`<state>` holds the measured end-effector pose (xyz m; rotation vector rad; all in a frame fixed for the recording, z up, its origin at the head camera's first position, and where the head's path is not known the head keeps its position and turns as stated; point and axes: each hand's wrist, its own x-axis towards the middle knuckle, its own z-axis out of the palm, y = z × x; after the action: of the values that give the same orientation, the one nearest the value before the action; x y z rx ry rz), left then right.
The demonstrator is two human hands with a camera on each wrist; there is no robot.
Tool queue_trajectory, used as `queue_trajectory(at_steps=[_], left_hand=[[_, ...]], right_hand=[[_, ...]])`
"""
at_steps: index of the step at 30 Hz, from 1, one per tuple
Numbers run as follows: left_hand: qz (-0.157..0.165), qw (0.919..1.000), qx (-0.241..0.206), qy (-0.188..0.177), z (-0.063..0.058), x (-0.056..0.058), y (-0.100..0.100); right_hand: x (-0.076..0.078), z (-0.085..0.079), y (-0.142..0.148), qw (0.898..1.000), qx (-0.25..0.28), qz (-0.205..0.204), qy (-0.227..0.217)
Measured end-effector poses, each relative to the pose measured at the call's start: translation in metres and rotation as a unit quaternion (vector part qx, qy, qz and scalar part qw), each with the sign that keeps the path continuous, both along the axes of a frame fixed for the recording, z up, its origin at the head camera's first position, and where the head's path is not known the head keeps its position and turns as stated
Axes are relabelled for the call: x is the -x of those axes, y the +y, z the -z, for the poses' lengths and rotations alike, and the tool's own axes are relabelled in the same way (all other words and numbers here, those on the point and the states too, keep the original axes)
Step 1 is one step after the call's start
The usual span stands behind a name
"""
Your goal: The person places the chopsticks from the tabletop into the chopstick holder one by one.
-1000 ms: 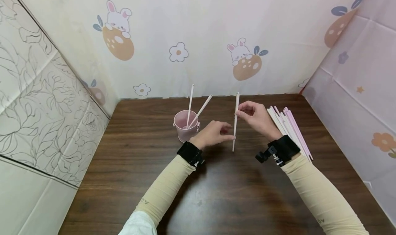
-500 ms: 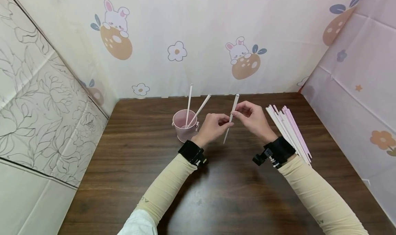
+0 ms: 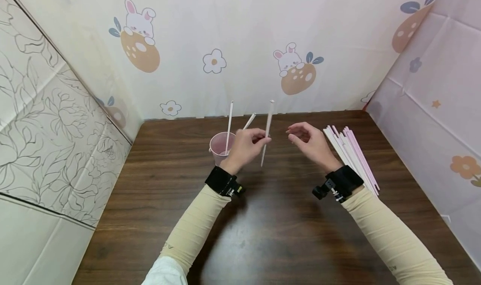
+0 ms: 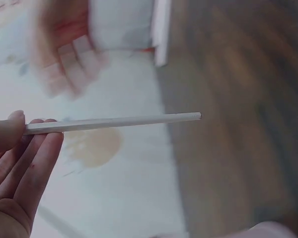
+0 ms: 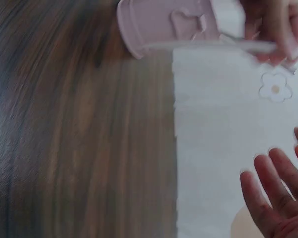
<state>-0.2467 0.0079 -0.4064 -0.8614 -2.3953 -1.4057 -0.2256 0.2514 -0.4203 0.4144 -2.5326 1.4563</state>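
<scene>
My left hand (image 3: 245, 148) pinches a thin white stick (image 3: 269, 120) between thumb and fingers, holding it nearly upright just right of the small pink bucket (image 3: 218, 142). The left wrist view shows the stick (image 4: 124, 122) straight and slim, with one end in the fingers' grip. Two white sticks lean in the bucket; one rises straight (image 3: 229, 124), and the other is partly behind my left hand. To the right, my right hand (image 3: 310, 145) hovers with loosely bent fingers and nothing in them, apart from the stick. The right wrist view shows its fingers (image 5: 273, 183) spread.
A bundle of white sticks (image 3: 343, 149) and lilac sticks (image 3: 358, 151) lies on the brown wooden table (image 3: 270, 235), right beside my right wrist. Behind the table stands a white printed wall sheet (image 3: 248, 68).
The right hand brought the stick left and tilted it; the left hand took hold of it and the right hand let go. The left hand has moved left with the stick, now more upright.
</scene>
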Motion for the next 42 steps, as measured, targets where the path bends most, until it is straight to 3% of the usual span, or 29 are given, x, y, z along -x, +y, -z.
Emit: queue_trajectory(at_steps=[3, 6, 8, 11, 13, 16, 20, 24, 28, 36, 42], left_hand=[[-0.014, 0.9964, -0.079, 0.026, -0.02, 0.002, -0.018], [-0.036, 0.9851, -0.156, 0.063, -0.037, 0.003, -0.039], [-0.066, 0.977, -0.181, 0.091, -0.045, 0.004, -0.054], [-0.126, 0.9705, -0.174, 0.11, -0.051, 0.007, -0.074], [-0.161, 0.9711, -0.143, 0.104, -0.047, 0.011, -0.084], [-0.186, 0.9776, -0.072, 0.066, -0.03, 0.017, -0.092], [-0.175, 0.9844, 0.009, 0.009, 0.0, 0.02, -0.092], [-0.154, 0.987, 0.035, -0.026, 0.02, 0.019, -0.09], [-0.144, 0.987, 0.055, -0.044, 0.023, 0.019, -0.088], [-0.118, 0.9841, 0.125, -0.044, 0.024, 0.018, -0.077], [-0.097, 0.9849, 0.13, -0.061, 0.025, 0.016, -0.077]], right_hand=[[0.003, 0.008, 0.008, 1.0, -0.002, 0.012, -0.02], [0.004, 0.015, 0.017, 0.999, -0.001, 0.013, -0.037], [0.005, 0.019, 0.022, 0.999, -0.005, 0.015, -0.042], [0.005, 0.023, 0.029, 0.999, -0.019, 0.023, -0.033], [0.006, 0.025, 0.033, 0.999, -0.027, 0.035, -0.025], [0.008, 0.028, 0.039, 0.998, -0.036, 0.049, -0.015], [0.011, 0.032, 0.044, 0.997, -0.046, 0.058, -0.018], [0.014, 0.039, 0.053, 0.995, -0.067, 0.072, -0.016], [0.017, 0.044, 0.065, 0.991, -0.088, 0.096, -0.011], [0.024, 0.048, 0.078, 0.981, -0.129, 0.143, -0.005], [0.028, 0.061, 0.089, 0.97, -0.172, 0.169, -0.022]])
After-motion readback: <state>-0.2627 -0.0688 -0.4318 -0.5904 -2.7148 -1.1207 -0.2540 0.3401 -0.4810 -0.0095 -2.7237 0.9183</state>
